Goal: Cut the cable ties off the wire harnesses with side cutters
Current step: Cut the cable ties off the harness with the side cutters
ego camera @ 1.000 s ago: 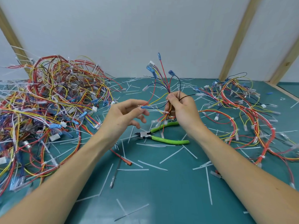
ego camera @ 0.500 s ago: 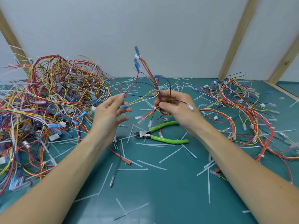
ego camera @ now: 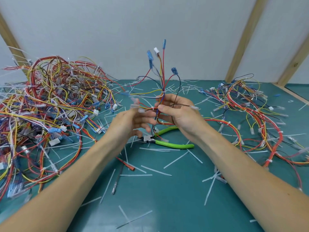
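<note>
My right hand (ego camera: 179, 113) grips a small wire harness (ego camera: 161, 77) upright above the table, its red, blue, yellow and black wires fanning up to blue and white connectors. A white cable tie (ego camera: 163, 93) binds the bundle just above my fingers. My left hand (ego camera: 132, 123) is blurred beside the harness on its left, fingers relaxed, next to the side branches with clear connectors; I cannot tell whether it touches them. The green-handled side cutters (ego camera: 167, 142) lie on the green mat below both hands, held by neither.
A big tangle of harnesses (ego camera: 50, 106) fills the left of the mat (ego camera: 167, 198). A smaller pile (ego camera: 250, 118) lies to the right. Several cut white tie pieces (ego camera: 155, 169) litter the mat. A white wall with wooden posts stands behind.
My right hand has swung the harness back to the right and more upright. My left hand has moved right and lower, closer to the harness branches.
</note>
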Demonstrator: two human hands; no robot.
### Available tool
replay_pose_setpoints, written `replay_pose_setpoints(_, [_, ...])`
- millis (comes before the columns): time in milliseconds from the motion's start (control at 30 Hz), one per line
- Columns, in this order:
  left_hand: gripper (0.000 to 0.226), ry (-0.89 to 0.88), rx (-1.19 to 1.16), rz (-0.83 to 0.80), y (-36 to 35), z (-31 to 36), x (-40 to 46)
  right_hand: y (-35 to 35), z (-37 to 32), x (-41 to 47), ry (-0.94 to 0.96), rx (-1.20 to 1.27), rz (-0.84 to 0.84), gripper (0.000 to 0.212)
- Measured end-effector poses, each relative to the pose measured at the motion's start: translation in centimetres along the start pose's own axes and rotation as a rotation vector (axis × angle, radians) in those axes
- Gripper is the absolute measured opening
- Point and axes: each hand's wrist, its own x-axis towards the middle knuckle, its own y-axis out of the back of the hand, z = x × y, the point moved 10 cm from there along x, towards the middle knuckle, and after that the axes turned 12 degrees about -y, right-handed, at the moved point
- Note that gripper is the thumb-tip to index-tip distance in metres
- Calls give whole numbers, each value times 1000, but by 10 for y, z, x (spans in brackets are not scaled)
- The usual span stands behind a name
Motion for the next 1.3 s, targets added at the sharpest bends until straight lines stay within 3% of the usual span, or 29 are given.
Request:
replay_pose_setpoints(133, [69,99,-145,-55,-2,-13,1,-7,2,-2,-19,-82,-74,21])
replay_pose_setpoints(333, [17,49,-115,-283,-22,-8,-11,-17,0,-6,10,-167,-131,24])
replay_pose_setpoints(433, [14,-20,-88,-206,-20,-1,-9,-5,-6,-6,90,-160,77,15])
replay_pose_setpoints(500, [9,-146,45,-120,-13,13,-6,6,-4,-7,69,-92,211,24])
replay_pose_setpoints(633, [8,-325,247,-34,-12,37,-8,6,17,-6,-149,20,203,23])
replay_pose_setpoints(700, [10,-370,299,15,-9,42,-11,14,15,-6,-152,128,254,31])
replay_pose_setpoints(833, [8,-473,459,21,-9,49,-16,63,9,-11,-115,168,603,44])
replay_pose_setpoints(900, [7,-479,458,45,-6,49,-17,88,7,-14,-134,18,729,76])
replay_pose_setpoints(967, [8,-445,385,91,0,46,-14,105,0,-13,-153,-281,787,101])
replay_pose_setpoints(1033, [9,-360,271,169,13,38,-10,111,-18,-17,-64,-574,860,105])
replay_pose_setpoints(1100, [9,-275,152,270,29,29,-8,95,-53,-32,276,-741,930,84])
replay_pose_setpoints(1133, [9,-252,106,317,37,27,-8,75,-71,-44,506,-766,906,64])
replay_pose_setpoints(1200, [9,-251,57,405,51,26,-8,26,-87,-60,811,-780,655,25])
replay_pose_setpoints(1233, [9,-270,49,454,58,29,-8,0,-84,-60,842,-839,475,14])
replay_pose_setpoints(1300, [9,-334,53,557,74,38,-11,-41,-55,-48,685,-1134,175,14])
